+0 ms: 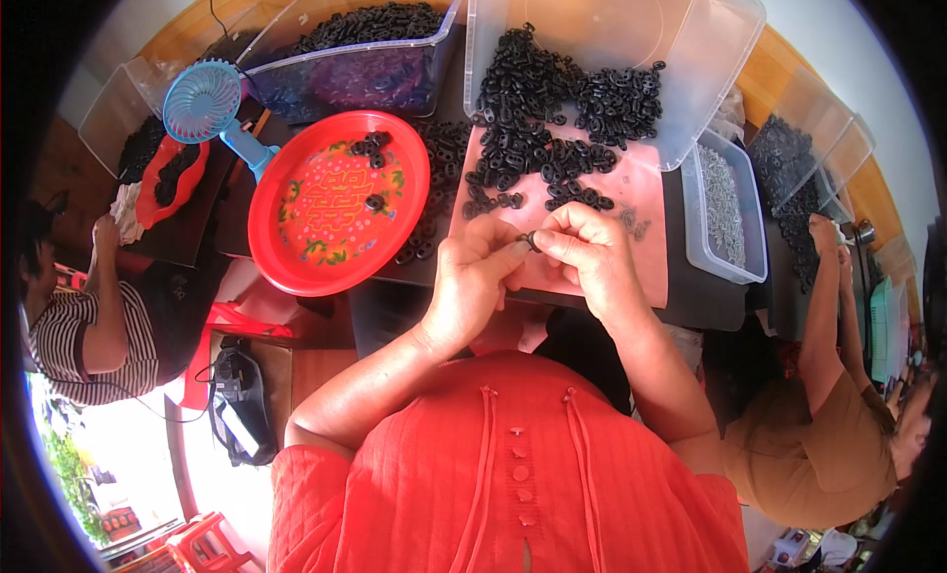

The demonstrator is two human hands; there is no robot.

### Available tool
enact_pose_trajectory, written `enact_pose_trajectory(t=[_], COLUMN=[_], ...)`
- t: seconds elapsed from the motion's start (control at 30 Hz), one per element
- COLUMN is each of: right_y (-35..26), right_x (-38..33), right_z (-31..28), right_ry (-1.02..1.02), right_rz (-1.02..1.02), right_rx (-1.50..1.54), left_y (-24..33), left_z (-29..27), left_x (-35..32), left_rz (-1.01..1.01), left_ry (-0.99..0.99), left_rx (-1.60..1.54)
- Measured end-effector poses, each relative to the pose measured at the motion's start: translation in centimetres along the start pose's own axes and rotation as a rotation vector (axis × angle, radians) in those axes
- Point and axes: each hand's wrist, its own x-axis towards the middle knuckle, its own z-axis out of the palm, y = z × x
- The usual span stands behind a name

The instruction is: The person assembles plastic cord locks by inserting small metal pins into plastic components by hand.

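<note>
Near the middle of the counter point(710, 312), the left hand point(473, 277) and right hand point(592, 257) pinch one small black ring point(533, 241) between their fingertips. Only a few finished rings lie on the red tray point(286, 248) at left; a large pile of black rings point(552, 109) waits beyond.

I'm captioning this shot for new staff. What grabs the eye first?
The round red tray at centre left, a few black rings on it. Right of it, a heap of black rings spills from a tipped clear bin onto a pink mat, where both hands pinch one ring.
</note>
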Motion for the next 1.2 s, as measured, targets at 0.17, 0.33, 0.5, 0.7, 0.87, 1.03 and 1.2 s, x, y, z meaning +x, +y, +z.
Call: enact_pose_trajectory(t=[0.17,0.33,0.5,0.7,0.87,1.03,1.2], right_y=[0.3,0.1,0.3,0.4,-0.4,-1.1,-0.5], right_x=[0.0,0.1,0.5,0.4,0.4,0.1,-0.2], right_z=[0.5,0.4,0.6,0.4,-0.6,-0.7,-0.7], right_ry=[0.089,0.056,0.039,0.03,-0.064,-0.177,-0.195], right_rz=[-0.079,-0.067,-0.087,0.0,0.063,0.181,0.143], right_rx=[0.014,-0.043,-0.053,0.067,-0.002,0.114,0.129], left_y=[0.1,0.1,-0.1,-0.1,0.3,-0.3,-0.3], left_z=[0.1,0.1,0.0,0.1,0.4,-0.7,-0.7], left_x=[0.1,0.0,0.0,0.1,-0.2,-0.4,-0.5], left_rz=[-0.01,-0.008,0.006,0.02,0.103,0.195,0.157], left_ry=[-0.003,0.002,0.014,0.022,-0.011,-0.161,-0.13], left_rx=[-0.028,-0.025,-0.03,-0.052,-0.263,-0.134,-0.171])
